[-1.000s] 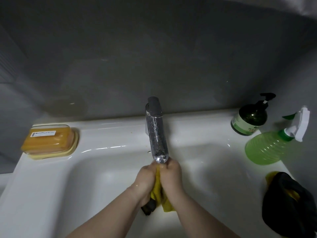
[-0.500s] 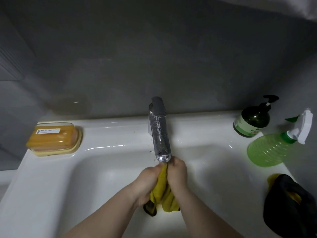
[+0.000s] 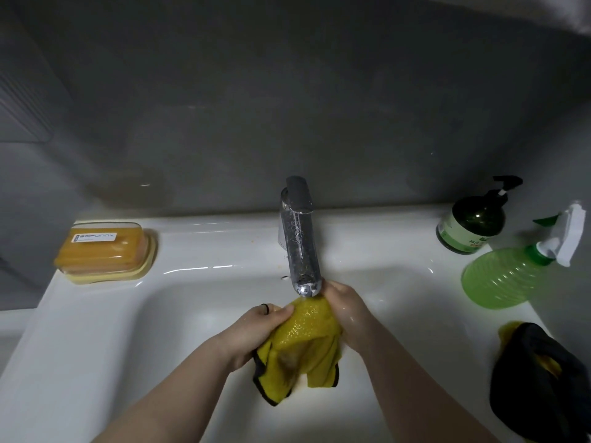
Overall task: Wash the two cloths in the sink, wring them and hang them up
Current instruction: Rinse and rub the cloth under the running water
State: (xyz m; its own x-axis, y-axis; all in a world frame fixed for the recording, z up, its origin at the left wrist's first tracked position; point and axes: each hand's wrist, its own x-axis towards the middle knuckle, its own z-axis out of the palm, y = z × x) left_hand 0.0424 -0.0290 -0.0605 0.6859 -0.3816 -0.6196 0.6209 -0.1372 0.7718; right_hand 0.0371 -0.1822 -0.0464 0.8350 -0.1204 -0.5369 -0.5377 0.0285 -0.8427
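Head view: left hand (image 3: 256, 330) and right hand (image 3: 348, 311) grip yellow cloth (image 3: 307, 340) over white sink (image 3: 224, 244), grey wall (image 3: 287, 107) behind.

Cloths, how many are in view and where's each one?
2. A yellow cloth is held under the tap by the left hand and right hand; a dark cloth lies bunched on the right rim of the sink.

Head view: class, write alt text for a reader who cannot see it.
A left hand and right hand grip a yellow cloth under the tap of a white sink. A dark cloth, spray bottle and pump bottle sit on its right rim, a yellow soap box on its left.
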